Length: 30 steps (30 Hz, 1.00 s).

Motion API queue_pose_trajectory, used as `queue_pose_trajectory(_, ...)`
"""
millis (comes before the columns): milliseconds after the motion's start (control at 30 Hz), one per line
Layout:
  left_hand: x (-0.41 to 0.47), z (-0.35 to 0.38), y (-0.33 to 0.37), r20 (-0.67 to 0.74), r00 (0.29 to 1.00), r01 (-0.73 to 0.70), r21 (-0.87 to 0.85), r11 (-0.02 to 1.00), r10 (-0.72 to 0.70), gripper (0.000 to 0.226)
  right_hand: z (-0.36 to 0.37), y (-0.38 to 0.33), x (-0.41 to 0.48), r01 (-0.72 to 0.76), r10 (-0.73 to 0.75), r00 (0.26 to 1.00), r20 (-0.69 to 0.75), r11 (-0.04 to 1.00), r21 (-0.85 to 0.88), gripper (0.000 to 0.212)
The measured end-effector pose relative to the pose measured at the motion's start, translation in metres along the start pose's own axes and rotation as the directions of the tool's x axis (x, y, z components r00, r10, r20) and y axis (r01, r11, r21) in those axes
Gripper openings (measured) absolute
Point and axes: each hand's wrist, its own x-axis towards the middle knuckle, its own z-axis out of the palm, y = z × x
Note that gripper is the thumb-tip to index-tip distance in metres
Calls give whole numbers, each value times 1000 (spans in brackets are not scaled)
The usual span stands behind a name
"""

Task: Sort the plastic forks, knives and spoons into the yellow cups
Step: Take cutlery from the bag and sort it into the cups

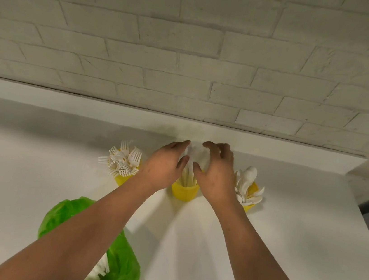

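Three yellow cups stand in a row on the white counter. The left cup [121, 178] holds several white plastic forks [122, 160]. The middle cup [184, 192] holds white knives [189, 176], blurred and partly hidden by my hands. The right cup [253, 192] holds white spoons [247, 186]. My left hand [165, 164] and my right hand [215, 171] hover on either side of the knives above the middle cup, fingers spread and slightly bent. Whether the fingers touch the knives is unclear.
A green plastic bag [122, 269] with white cutlery showing in its mouth lies at the near left, under my left forearm. A painted brick wall [190, 57] rises behind the counter's raised back ledge [64, 108]. The counter ends at the right edge [361, 226].
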Motion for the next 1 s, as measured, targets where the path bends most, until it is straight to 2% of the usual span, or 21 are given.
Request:
queue_pose_trajectory(67,2,0,-1,12,999,-33,34,999,33,50,-1,2,1,44,-40,998,39,992,-115,63)
queue_pose_trajectory(167,2,1,-3,66,995,-79,135,988,71,54,0,3,-1,74,-20,978,205,963,-260,59)
queue_pose_trajectory(267,-1,2,-4,97,990,-117,200,973,99,61,-1,-1,-4,23,20,983,183,973,-230,75)
queue_pose_trajectory(333,-2,2,-4,81,991,-119,174,978,106,62,-2,-4,-7,21,16,984,180,980,-199,82)
queue_pose_trajectory(467,-8,-5,-2,56,994,-97,90,991,92,67,-3,-7,-8,101,2,954,298,939,-328,73)
queue_pose_trajectory(667,-39,-46,11,-115,992,-63,-118,991,50,61,-22,-30,-16,80,-32,979,204,969,-232,77)
queue_pose_trajectory(800,-86,-80,2,-197,979,-30,-349,937,-42,39,-33,-58,-29,92,-88,989,116,995,-34,65)
queue_pose_trajectory(900,-133,-97,-9,-163,970,64,-551,832,-183,19,-36,-85,-52,137,-142,989,33,983,125,50)
queue_pose_trajectory(1000,-183,-98,-28,-31,958,211,-593,777,-283,13,-28,-114,-83,185,-197,980,23,949,254,28)
